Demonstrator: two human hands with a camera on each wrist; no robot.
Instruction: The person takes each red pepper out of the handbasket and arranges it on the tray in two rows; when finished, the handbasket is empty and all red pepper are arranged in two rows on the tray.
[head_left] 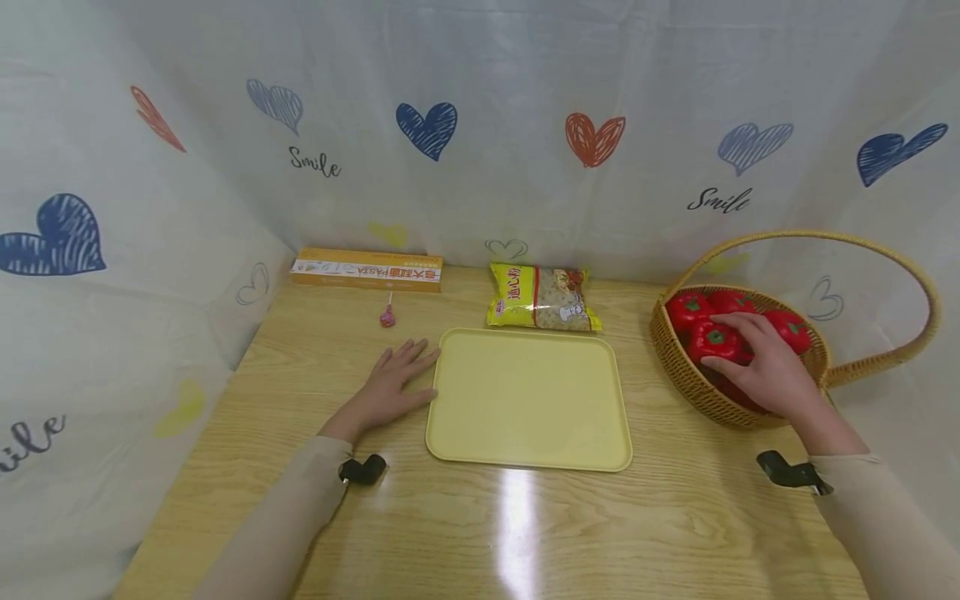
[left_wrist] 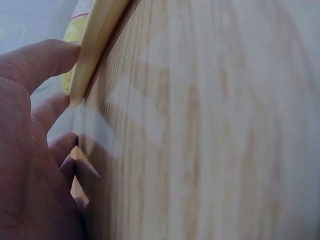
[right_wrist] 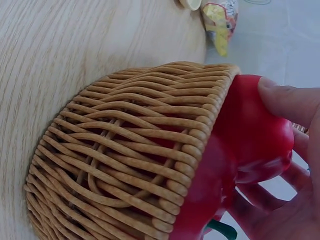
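My right hand (head_left: 772, 367) reaches into a wicker basket (head_left: 678, 371) and grips a red bell pepper (head_left: 711, 342), thumb on one side and fingers round the other. In the right wrist view that pepper (right_wrist: 255, 130) sits at the basket's rim, against another red pepper with a green stem (right_wrist: 222, 229). On the table, my left hand (head_left: 390, 387) has its fingers spread, with thumb and index fingertip at the left edge of a pale yellow tray (head_left: 528, 400). In the left wrist view these fingertips meet the tray's side (left_wrist: 92, 50).
Behind the tray lies a yellow bag of pasta (head_left: 540, 298). An orange pasta box (head_left: 367, 271) is at the back left, with a pink lollipop (head_left: 387, 317) in front. The basket's tall handle (head_left: 810, 236) arches above the peppers. A heart-printed curtain (head_left: 510, 75) surrounds the table.
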